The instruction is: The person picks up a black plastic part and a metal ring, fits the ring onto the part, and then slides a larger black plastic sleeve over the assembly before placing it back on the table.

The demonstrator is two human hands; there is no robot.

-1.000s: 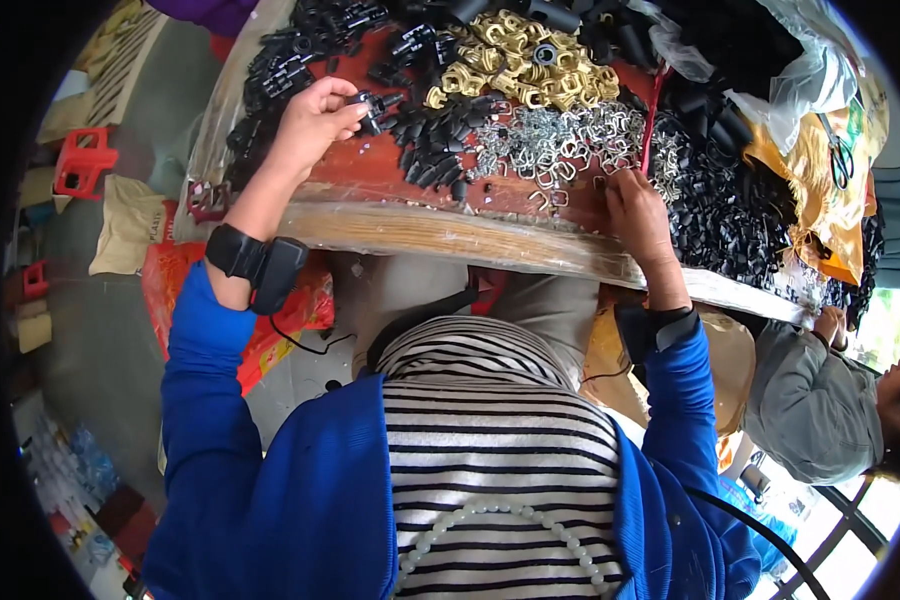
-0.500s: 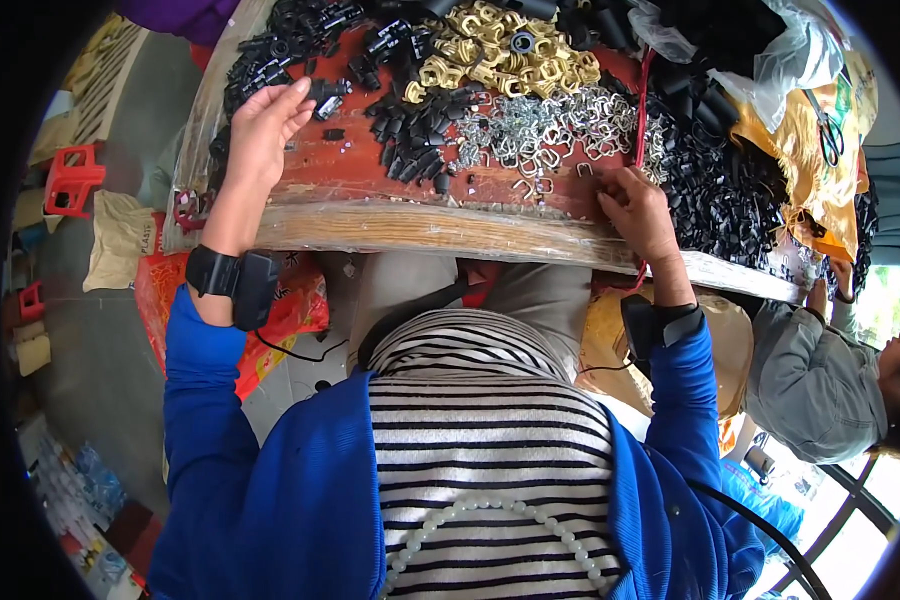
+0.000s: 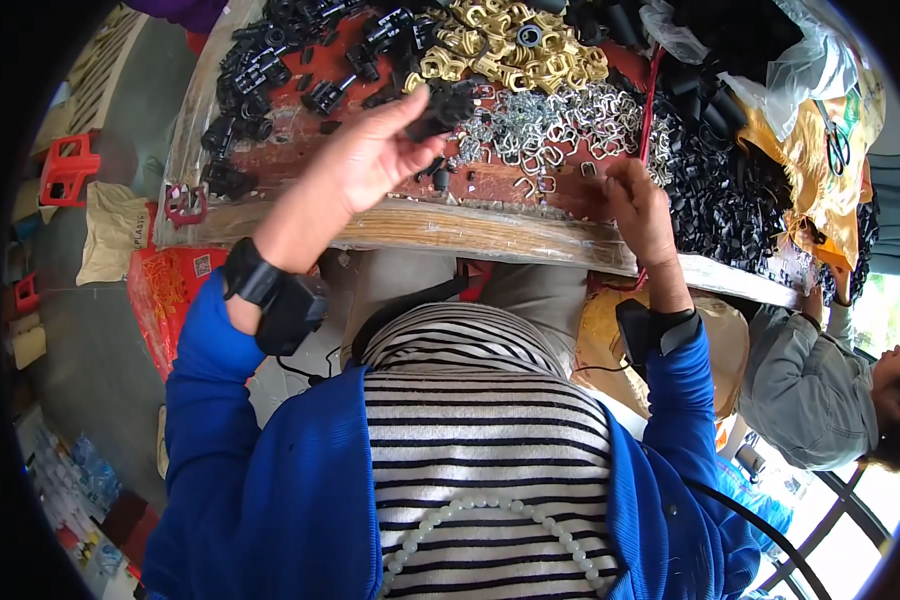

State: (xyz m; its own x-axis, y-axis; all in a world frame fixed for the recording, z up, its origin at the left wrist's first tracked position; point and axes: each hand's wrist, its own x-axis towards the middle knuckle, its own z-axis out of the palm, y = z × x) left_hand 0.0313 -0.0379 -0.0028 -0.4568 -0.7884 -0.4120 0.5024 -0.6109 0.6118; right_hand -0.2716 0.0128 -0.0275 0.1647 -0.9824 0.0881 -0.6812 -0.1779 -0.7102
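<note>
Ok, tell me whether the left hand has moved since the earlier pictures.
Yes: judged against the pile of silver metal loops, the left hand has moved right, and is now closer to that pile.

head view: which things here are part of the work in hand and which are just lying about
Likely part of the work:
black parts by the left hand
silver-coloured loops near the right hand
gold-coloured pieces behind the loops

Likely just lying about:
scissors
clear plastic bag
red stool
beige sack
</note>
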